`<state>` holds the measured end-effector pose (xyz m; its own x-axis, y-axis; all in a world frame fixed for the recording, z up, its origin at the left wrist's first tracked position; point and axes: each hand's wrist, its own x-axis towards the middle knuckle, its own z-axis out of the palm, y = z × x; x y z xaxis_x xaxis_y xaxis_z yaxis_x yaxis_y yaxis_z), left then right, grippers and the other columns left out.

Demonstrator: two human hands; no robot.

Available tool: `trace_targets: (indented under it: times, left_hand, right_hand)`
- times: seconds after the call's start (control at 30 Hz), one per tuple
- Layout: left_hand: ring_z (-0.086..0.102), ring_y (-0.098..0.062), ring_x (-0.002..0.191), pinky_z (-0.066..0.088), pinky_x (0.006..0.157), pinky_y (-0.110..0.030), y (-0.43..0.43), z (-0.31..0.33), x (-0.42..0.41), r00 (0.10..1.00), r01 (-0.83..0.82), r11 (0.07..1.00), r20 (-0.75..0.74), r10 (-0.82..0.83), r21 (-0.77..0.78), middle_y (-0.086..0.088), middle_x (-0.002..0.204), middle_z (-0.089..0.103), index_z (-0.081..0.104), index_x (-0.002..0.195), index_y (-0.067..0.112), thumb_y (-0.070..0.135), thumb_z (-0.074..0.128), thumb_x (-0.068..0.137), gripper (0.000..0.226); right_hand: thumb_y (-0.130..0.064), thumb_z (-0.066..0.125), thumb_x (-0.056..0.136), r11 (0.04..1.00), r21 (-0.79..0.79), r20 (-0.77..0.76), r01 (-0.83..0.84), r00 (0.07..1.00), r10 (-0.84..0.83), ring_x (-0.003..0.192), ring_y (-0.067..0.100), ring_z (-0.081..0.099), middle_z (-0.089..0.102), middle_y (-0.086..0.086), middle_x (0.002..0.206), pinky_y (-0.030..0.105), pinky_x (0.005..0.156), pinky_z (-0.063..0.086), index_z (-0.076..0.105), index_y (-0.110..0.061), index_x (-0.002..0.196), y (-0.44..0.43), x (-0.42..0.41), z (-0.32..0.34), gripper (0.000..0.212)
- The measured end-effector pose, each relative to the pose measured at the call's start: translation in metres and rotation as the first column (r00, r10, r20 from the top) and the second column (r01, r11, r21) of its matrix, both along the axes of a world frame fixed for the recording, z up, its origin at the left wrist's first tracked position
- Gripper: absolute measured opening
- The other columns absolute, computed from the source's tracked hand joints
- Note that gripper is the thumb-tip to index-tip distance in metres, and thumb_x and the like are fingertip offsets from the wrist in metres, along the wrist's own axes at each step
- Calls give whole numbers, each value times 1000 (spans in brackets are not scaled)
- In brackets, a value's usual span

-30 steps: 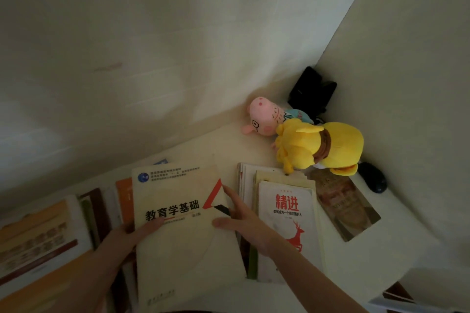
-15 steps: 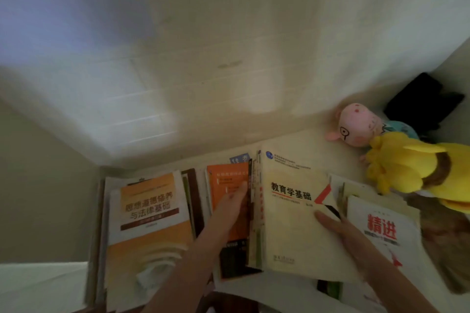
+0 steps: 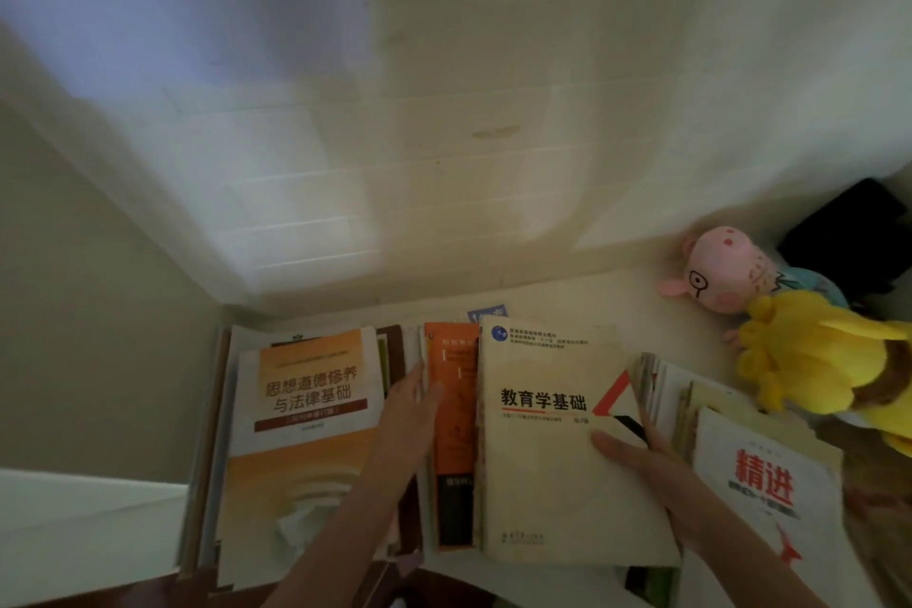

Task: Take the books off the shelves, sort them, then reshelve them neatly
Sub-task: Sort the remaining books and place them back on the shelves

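near edge: a dark brown wooden edge [image 3: 98, 595] runs below and left of the cream textbook; both forearms reach in over it.
right grip [image 3: 641, 459]: holding the cream textbook [image 3: 552, 484] at its right side, thumb flat on the cover, fingers curled round the edge.
left grip [image 3: 409, 415]: wide, fingers straight, resting just left of the textbook against the left edge of the orange book [image 3: 451, 390].
textbook writing: 教育学基础 in black over a red rule; round blue logo in the far left corner; red and black triangle at the right edge; small print too blurred to read.
orange book: lies flat, touching the textbook's left side, its near part black; lettering unreadable.
left stack: well left of the textbook, topped by an orange-and-white book [image 3: 306, 410] titled 思想道德修养与法律基础.
right stack: just right of the textbook, topped by a white book [image 3: 760, 484] with 精进 in red; fanned page edges [image 3: 661, 390] lie beneath it.
beyond the textbook: a blue corner [image 3: 487, 314] shows, print unreadable.
open room: a bare strip of white bench [image 3: 592, 301] lies between the textbook's far edge and the wall [image 3: 444, 163].
far right: a pink pig plush [image 3: 725, 269] touches a yellow plush [image 3: 819, 355]; a black object [image 3: 849, 242] sits in the corner behind them.
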<state>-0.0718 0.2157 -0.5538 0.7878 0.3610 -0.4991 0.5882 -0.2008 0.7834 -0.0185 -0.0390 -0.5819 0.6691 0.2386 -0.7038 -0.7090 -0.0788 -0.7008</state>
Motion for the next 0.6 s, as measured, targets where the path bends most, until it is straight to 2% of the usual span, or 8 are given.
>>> trace_targets:
  times: [0.1, 0.17, 0.23, 0.3, 0.37, 0.43, 0.53, 0.6]
  left_hand:
    - [46, -21, 128, 33, 106, -37, -8, 0, -10, 991, -117, 960, -93, 97, -254, 7, 134, 47, 37, 142, 26, 46, 28, 100, 47]
    - [59, -7, 100, 43, 91, -34, -13, 1, -12, 984, -177, 903, -93, 152, -392, 5, 122, 60, 52, 129, 23, 50, 28, 99, 47]
    - [54, 1, 82, 44, 88, -36, -12, 3, -9, 971, -240, 863, -96, 220, -445, 9, 108, 61, 56, 110, 29, 48, 29, 99, 34]
    - [51, -10, 87, 40, 97, -43, -7, 1, -5, 953, -302, 834, -141, 267, -461, 13, 100, 56, 55, 92, 31, 44, 31, 100, 28]
    - [48, -18, 97, 40, 95, -46, -1, 0, -4, 930, -367, 807, -187, 316, -462, 9, 102, 52, 51, 78, 25, 42, 33, 100, 33]
    - [50, -24, 109, 40, 97, -47, 0, -2, -2, 926, -374, 801, -226, 301, -467, 3, 107, 55, 55, 82, 21, 43, 34, 100, 35]
    - [48, -26, 123, 37, 106, -47, -4, -6, 0, 937, -331, 831, -256, 236, -446, -5, 120, 60, 58, 109, 21, 53, 29, 98, 45]
    - [49, -25, 119, 34, 109, -44, -7, -13, 0, 954, -271, 866, -240, 182, -420, 0, 110, 61, 59, 97, 33, 58, 25, 96, 43]
  right_hand:
    - [-14, 72, 78, 999, -13, -1, -33, 999, 33, 94, 39, 69, 72, 13, 107, 60, 84, 53, 58, -28, 118, 5, 5, 3, 45]
    - [-16, 71, 79, 997, -38, 14, -61, 998, 61, 91, 37, 70, 73, 11, 105, 56, 80, 56, 59, -29, 118, 9, 9, 3, 43]
    - [-16, 70, 81, 995, -64, 29, -70, 997, 72, 89, 35, 71, 74, 9, 103, 52, 78, 57, 60, -30, 115, 12, 11, 3, 38]
    - [-17, 69, 83, 993, -74, 39, -87, 995, 90, 88, 34, 71, 74, 8, 102, 52, 79, 57, 60, -31, 114, 14, 12, 3, 35]
    - [-17, 69, 83, 993, -71, 42, -96, 994, 99, 87, 33, 72, 74, 7, 101, 50, 77, 58, 59, -32, 114, 15, 13, 1, 35]
    - [-18, 71, 82, 993, -59, 32, -98, 994, 100, 87, 33, 72, 74, 7, 102, 49, 75, 58, 58, -31, 115, 16, 15, -2, 38]
    - [-22, 76, 75, 989, -31, 48, -147, 988, 148, 92, 34, 71, 73, 8, 107, 52, 79, 57, 55, -28, 122, 25, 18, -3, 52]
    - [-24, 77, 75, 981, -24, 50, -195, 979, 196, 93, 32, 71, 73, 5, 107, 51, 81, 57, 54, -29, 122, 33, 18, -5, 52]
